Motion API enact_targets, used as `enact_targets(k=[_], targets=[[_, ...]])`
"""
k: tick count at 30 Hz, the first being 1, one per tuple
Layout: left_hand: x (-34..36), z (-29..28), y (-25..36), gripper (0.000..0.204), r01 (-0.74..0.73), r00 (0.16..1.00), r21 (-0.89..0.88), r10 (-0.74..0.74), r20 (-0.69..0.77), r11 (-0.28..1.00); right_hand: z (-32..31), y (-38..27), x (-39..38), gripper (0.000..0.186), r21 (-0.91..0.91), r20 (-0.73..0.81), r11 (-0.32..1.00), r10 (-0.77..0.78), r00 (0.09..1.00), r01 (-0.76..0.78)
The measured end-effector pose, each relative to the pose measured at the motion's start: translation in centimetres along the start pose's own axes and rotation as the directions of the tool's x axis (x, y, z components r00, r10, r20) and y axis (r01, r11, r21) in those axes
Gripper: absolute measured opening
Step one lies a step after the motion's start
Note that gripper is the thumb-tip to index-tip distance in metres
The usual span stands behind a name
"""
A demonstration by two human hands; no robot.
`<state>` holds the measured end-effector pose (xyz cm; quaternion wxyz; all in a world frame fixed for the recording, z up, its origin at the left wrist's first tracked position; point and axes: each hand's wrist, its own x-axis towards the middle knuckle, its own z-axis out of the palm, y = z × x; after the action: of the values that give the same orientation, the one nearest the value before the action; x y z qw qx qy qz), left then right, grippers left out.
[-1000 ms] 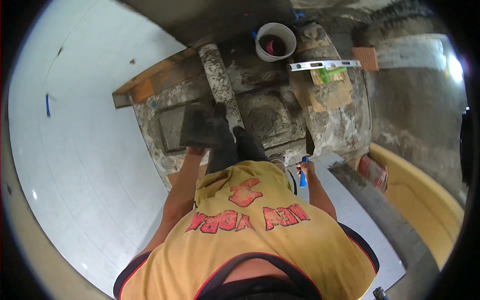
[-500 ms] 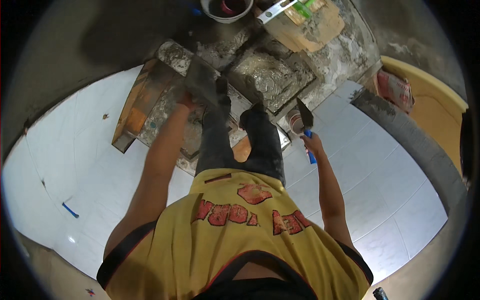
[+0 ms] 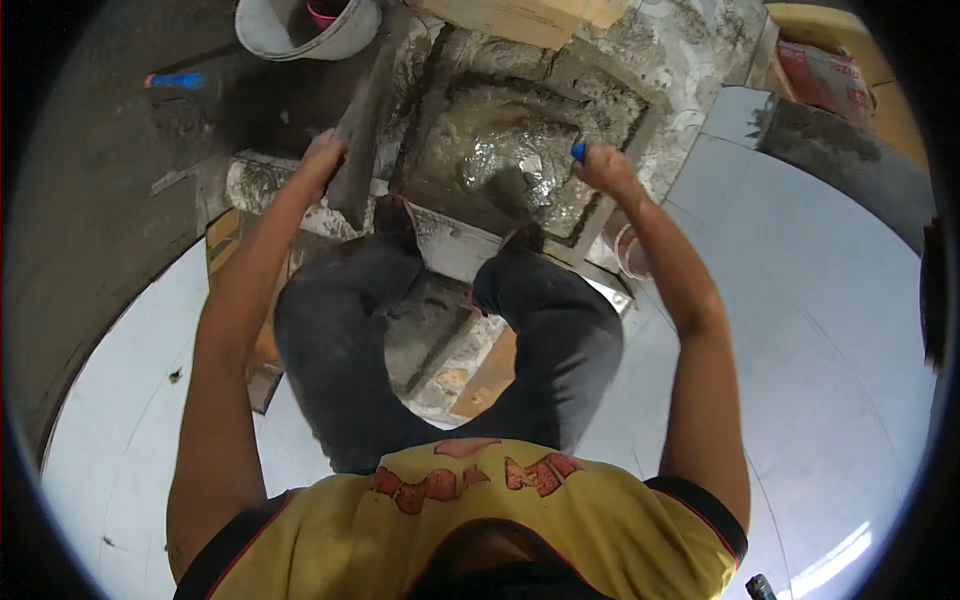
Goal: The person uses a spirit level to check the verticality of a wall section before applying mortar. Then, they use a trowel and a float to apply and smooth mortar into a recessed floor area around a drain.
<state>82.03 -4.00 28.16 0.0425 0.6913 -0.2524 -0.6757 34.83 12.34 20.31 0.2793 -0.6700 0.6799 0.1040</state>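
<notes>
My left hand grips the edge of a flat grey tile, which stands tilted on edge left of the mortar bed. My right hand is closed around the blue handle of a trowel, over the right side of the bed. The trowel's blade is hard to tell from the wet grey mortar heaped there. A small round tub stands beneath my right forearm, partly hidden by it.
A white bucket with a red scoop inside stands at the far left. Near it lies a blue-and-orange handled tool. Cardboard lies beyond the mortar. A red-and-white bag rests at the far right, past white tiles.
I have squatted lower, with my knees spread. The trowel has gone from beside the tub to the mortar bed. My left hand has carried the tile left, tilting it on edge.
</notes>
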Motion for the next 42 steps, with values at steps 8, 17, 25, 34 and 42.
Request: enact_targets(k=[8, 17, 25, 34, 42], targets=[[12.2, -6.8, -4.7, 0.028, -0.421, 0.897, 0.444, 0.437, 0.073, 0.791, 6.7, 2.3, 12.8, 0.034, -0.32, -0.246, 0.917, -0.321, 0.915, 0.236], [11.2, -19.0, -20.9, 0.051, -0.337, 0.794, 0.387, 0.48, -0.372, 0.858, 11.0, -1.4, 20.5, 0.039, 0.214, 0.109, 0.976, -0.001, 0.994, -0.023], [14.0, -20.5, -27.2, 0.061, 0.009, 0.726, 0.538, 0.365, -0.583, 0.843, 16.1, -2.1, 15.8, 0.033, -0.023, 0.024, 0.985, -0.168, 0.986, 0.168], [17.8, -21.4, -33.0, 0.048, -0.021, 0.854, 0.599, 0.325, -0.405, 0.8, 14.2, 3.2, 13.2, 0.03, -0.154, -0.333, 0.969, -0.234, 0.913, 0.192], [12.0, -31.0, -22.3, 0.046, -0.316, 0.539, 0.64, 0.687, -0.487, 0.701, 11.4, -1.7, 18.8, 0.024, -0.059, -0.218, 0.953, -0.303, 0.928, 0.297]])
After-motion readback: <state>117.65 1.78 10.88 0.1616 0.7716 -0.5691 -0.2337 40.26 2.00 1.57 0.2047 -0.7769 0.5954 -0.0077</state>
